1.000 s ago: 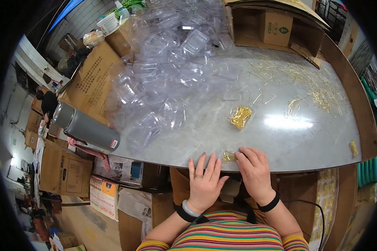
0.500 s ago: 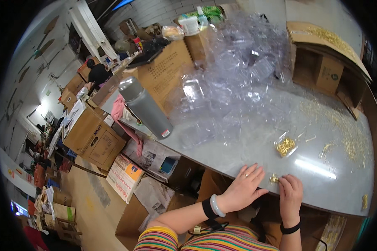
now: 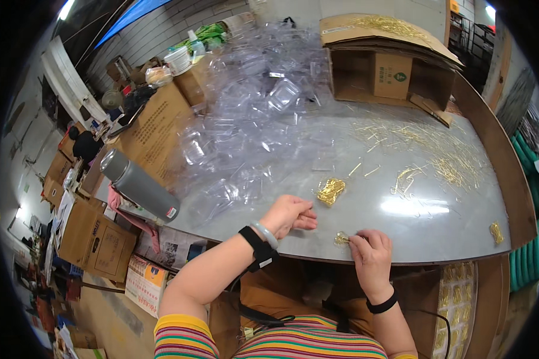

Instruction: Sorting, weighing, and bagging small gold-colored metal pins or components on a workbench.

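Note:
At the table's front edge, my right hand (image 3: 372, 248) is closed in a pinch on a small bundle of thin gold wire pieces (image 3: 341, 238), whose left end shows past the fingertips. To the left of it my left hand (image 3: 290, 216) hovers just above the tabletop, its fingers bent and apart with nothing visible in them. Beyond both hands lies a clear plastic container (image 3: 330, 191) heaped with gold wire pieces. Loose gold wires (image 3: 455, 161) are strewn over the right side of the table, and another small gold bundle (image 3: 496, 232) lies near the right edge.
A large pile of clear plastic boxes (image 3: 251, 107) covers the back left of the grey tabletop (image 3: 305, 245). At the left edge stands a grey bottle (image 3: 139, 185). An open cardboard box (image 3: 353, 75) with gold wires on top is at the back right, and a cardboard wall (image 3: 497, 143) borders the right side.
The view has swung to the right. My left hand has lifted from lying flat near the edge, and its fingers are now bent. My right hand keeps its pinch at the gold bundle.

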A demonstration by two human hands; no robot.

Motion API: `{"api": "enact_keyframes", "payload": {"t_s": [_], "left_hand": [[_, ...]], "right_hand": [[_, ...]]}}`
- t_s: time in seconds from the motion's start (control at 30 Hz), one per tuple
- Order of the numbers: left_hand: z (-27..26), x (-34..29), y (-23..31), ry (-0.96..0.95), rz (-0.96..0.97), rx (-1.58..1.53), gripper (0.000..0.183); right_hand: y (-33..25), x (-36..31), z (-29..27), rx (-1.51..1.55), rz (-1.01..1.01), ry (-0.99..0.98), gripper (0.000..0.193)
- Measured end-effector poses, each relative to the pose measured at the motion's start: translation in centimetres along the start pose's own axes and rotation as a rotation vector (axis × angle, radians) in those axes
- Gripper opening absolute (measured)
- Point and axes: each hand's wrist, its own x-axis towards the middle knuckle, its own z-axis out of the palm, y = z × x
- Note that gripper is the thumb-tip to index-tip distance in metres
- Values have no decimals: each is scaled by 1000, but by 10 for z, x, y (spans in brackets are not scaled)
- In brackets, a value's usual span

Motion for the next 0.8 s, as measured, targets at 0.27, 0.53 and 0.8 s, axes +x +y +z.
{"api": "enact_keyframes", "payload": {"t_s": [0.27,0.53,0.8], "left_hand": [[17,15,7,68,82,-22,15],[-14,-54,-22,-82,230,-205,8],[-13,-122,-104,-404,-142,-298,9]], "right_hand": [[7,0,-4,57,-3,-33,16],[3,-1,-2,55,57,-57,18],[-3,2,3,18,49,-71,21]]}}
